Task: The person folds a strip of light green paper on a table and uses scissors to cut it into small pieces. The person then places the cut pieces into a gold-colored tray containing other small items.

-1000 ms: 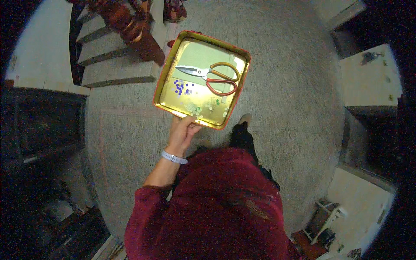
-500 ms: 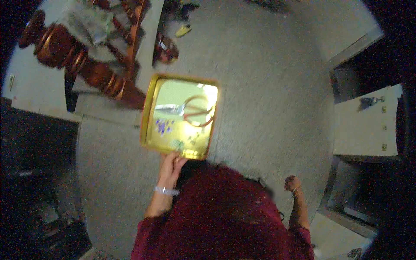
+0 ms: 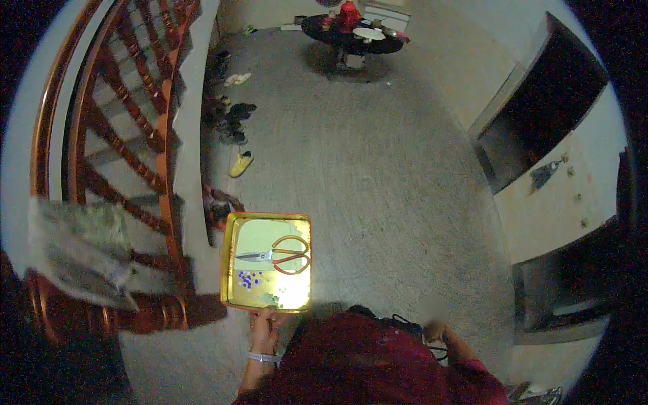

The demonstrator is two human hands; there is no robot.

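Observation:
A shallow gold tin tray (image 3: 228, 260) is held out in front of me by its near edge. My left hand (image 3: 264, 322), with a pale band at the wrist, is closed on that edge; part of its fingers is hidden under the tray. Inside lie scissors (image 3: 267, 256) with orange-red loop handles, their blades pointing left, over a pale green sheet (image 3: 260, 233). Small purple-blue pieces (image 3: 248, 279) and a few greenish bits (image 3: 271, 298) are scattered nearer me. My right hand (image 3: 437, 331) hangs low by my right side, near dark cords (image 3: 405, 324); its fingers are blurred.
A brown wooden stair railing (image 3: 165, 162) runs along the left, with a pale cloth (image 3: 81, 253) draped over it. Shoes, including a yellow one (image 3: 241, 164), line the stair base. A round dark table (image 3: 324, 30) stands far ahead; a dark doorway (image 3: 547, 88) opens at right.
My view has swung up and ahead, bringing the round table and more railing into sight. The tray sits lower in view, still in my left hand. My right hand has come closer to my body.

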